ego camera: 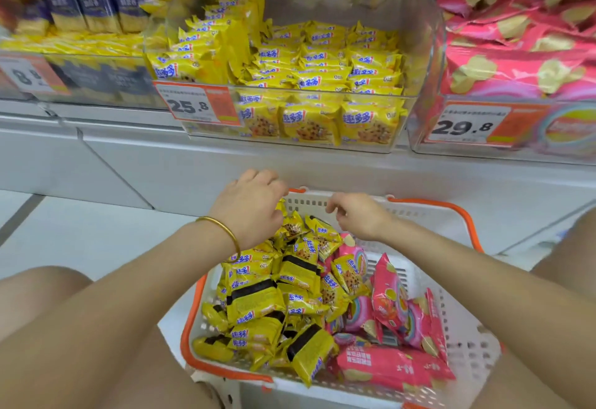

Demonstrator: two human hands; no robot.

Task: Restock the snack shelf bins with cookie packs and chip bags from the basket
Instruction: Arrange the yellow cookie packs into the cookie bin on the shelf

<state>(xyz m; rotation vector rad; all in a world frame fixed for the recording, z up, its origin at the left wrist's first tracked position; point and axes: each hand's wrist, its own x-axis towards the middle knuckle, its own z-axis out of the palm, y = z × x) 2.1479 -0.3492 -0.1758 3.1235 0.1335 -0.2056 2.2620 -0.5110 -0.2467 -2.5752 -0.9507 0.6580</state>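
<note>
White-and-orange paper price labels: 8.8 label [29, 75] at left, 25.8 label [196, 104] centre, 29.8 label [467, 126] right. Dark-blue-and-yellow packets [93, 2] stand upright upper left. A pale grey shelf plinth [129, 157] meets white floor [80, 231].

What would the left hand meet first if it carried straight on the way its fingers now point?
Most likely the yellow cookie packs heaped in the basket: the left hand hangs over its far end, fingers bent downward. Its height above them is unclear.

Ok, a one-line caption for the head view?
Left hand and right hand reach over a basket of cookie packs and chip bags.
</note>
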